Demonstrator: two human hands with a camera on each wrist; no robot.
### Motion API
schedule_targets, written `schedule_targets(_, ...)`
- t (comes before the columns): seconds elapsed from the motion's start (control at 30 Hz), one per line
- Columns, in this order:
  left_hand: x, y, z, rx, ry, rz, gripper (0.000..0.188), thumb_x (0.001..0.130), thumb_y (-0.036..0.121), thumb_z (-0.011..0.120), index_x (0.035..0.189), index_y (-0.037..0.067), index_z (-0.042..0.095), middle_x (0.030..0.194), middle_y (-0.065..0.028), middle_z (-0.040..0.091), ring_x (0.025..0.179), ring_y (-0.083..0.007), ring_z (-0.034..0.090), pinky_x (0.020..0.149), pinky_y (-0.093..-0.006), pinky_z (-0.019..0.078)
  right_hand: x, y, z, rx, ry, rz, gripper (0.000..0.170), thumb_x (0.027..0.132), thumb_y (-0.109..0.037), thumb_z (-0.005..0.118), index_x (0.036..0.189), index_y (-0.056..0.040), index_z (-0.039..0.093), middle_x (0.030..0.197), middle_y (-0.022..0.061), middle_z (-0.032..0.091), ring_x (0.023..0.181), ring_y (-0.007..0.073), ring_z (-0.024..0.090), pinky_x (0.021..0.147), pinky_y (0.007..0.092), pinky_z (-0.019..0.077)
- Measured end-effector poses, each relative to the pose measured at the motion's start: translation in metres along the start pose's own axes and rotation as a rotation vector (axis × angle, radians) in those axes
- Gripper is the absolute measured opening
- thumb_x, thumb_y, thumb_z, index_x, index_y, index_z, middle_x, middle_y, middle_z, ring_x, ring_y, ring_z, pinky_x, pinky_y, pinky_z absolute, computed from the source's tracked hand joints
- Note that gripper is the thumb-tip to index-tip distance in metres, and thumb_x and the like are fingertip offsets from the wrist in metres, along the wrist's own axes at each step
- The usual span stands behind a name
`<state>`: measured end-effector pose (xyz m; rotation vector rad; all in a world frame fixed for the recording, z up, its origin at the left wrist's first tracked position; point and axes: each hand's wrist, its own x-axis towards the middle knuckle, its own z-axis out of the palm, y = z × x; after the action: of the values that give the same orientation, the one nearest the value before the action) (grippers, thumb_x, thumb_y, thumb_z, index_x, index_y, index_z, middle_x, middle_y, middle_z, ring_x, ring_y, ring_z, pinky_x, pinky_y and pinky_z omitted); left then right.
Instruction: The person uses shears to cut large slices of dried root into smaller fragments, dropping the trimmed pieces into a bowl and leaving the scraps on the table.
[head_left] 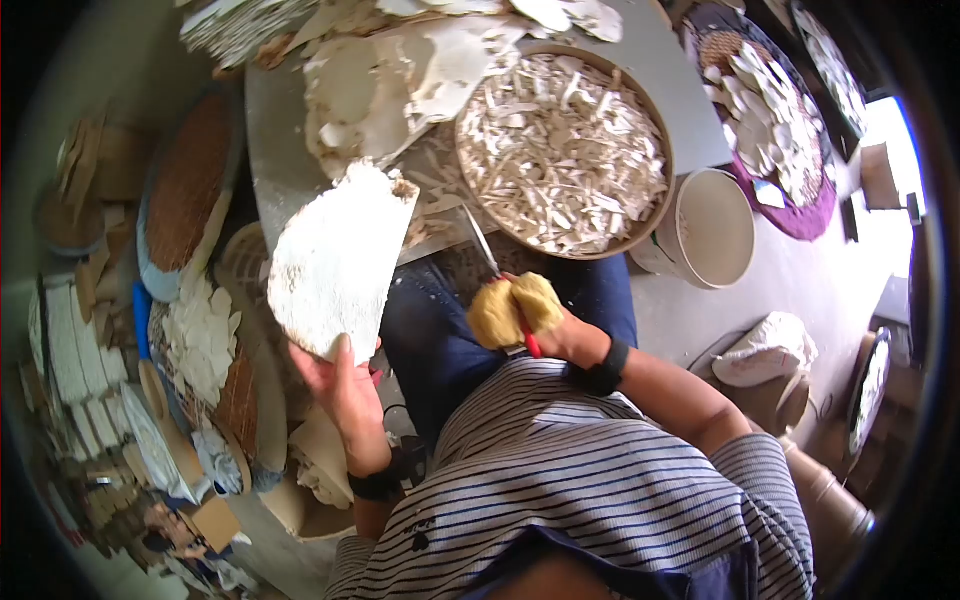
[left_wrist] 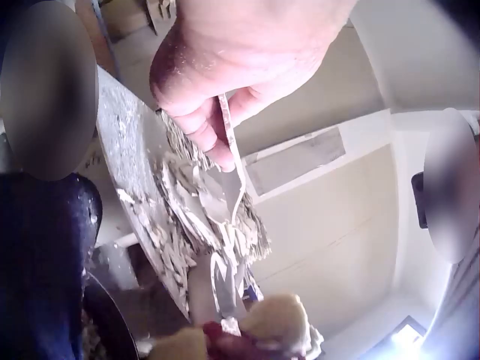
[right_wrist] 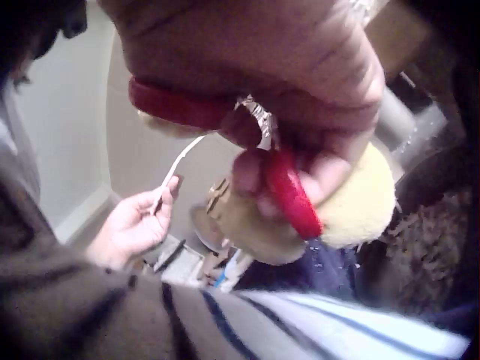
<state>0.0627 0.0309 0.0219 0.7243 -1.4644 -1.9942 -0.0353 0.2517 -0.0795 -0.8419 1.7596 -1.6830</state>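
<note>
My left hand [head_left: 345, 390] pinches the lower edge of a flat, stiff off-white sheet [head_left: 335, 265], thumb on its near face. One side of the sheet is cut straight; its other edges are curved and browned. In the left wrist view the sheet [left_wrist: 229, 139] appears edge-on as a thin strip. My right hand [head_left: 577, 340] grips scissors [head_left: 482, 242], with fingers through the red handles [right_wrist: 291, 193]. Thick yellow padding [head_left: 497, 315] wraps around these handles. The blades point up and away, apart from the sheet and to its right.
A round shallow tray [head_left: 664, 180] full of cut off-white strips sits on the table [head_left: 685, 100]. Larger sheets [head_left: 355, 95] are piled at the table's back left. A white bucket [head_left: 712, 230] stands right of my knee. Baskets of pale pieces [head_left: 200, 335] flank my left side.
</note>
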Motion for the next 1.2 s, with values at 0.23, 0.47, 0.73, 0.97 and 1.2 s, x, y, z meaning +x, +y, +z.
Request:
schedule_targets(0.23, -0.020, -0.026, 0.031, -0.023, -0.159, 0.048, 0.076, 0.080, -0.008, 0.048, 0.142, 0.014, 0.009, 0.143, -0.0142, 0.020, 0.130, -0.0290, 0.025, 0.106, -0.0426, 0.0228, 0.028, -0.022, 0.004, -0.118, 0.183, -0.185, 0.026, 0.082, -0.009, 0.052, 0.107, -0.0018, 0.055, 0.104, 0.0148, 0.057, 0.098, 0.0292, 0.054, 0.088, 0.0370, 0.0406)
schedule_targets(0.47, -0.021, -0.033, 0.045, -0.015, -0.199, 0.025, 0.084, 0.079, -0.011, 0.051, 0.143, 0.018, 0.004, 0.145, -0.0120, 0.015, 0.131, -0.0268, 0.022, 0.106, -0.0417, 0.0204, 0.020, -0.012, -0.004, -0.190, 0.143, -0.192, 0.031, 0.078, -0.010, 0.055, 0.108, -0.0021, 0.054, 0.107, 0.0158, 0.055, 0.102, 0.0326, 0.049, 0.091, 0.0383, 0.0370)
schedule_targets(0.73, -0.017, -0.033, 0.055, 0.040, -0.226, 0.007, 0.082, 0.079, -0.011, 0.049, 0.142, 0.019, 0.006, 0.144, -0.0126, 0.016, 0.128, -0.0274, 0.026, 0.102, -0.0420, 0.0278, 0.025, -0.007, -0.006, -0.230, 0.201, -0.088, 0.024, 0.078, -0.011, 0.054, 0.100, -0.0010, 0.055, 0.097, 0.0172, 0.056, 0.094, 0.0348, 0.052, 0.082, 0.0377, 0.0422)
schedule_targets(0.97, -0.009, -0.031, 0.057, 0.156, -0.153, -0.104, 0.081, 0.080, -0.004, 0.056, 0.140, 0.022, 0.008, 0.140, -0.0135, 0.021, 0.117, -0.0294, 0.038, 0.073, -0.0413, 0.0515, 0.025, -0.022, -0.011, -0.333, 0.263, -0.125, 0.023, 0.075, -0.018, 0.057, 0.093, -0.0032, 0.057, 0.092, 0.0159, 0.057, 0.087, 0.0345, 0.055, 0.076, 0.0390, 0.0461)
schedule_targets(1.2, 0.003, -0.028, 0.055, 0.198, -0.180, -0.138, 0.082, 0.079, -0.005, 0.055, 0.140, 0.021, 0.006, 0.139, -0.0144, 0.024, 0.115, -0.0291, 0.041, 0.073, -0.0407, 0.0517, 0.026, -0.011, -0.006, -0.445, 0.290, -0.166, 0.027, 0.072, -0.022, 0.061, 0.091, -0.0042, 0.057, 0.088, 0.0147, 0.059, 0.085, 0.0345, 0.056, 0.074, 0.0391, 0.0467)
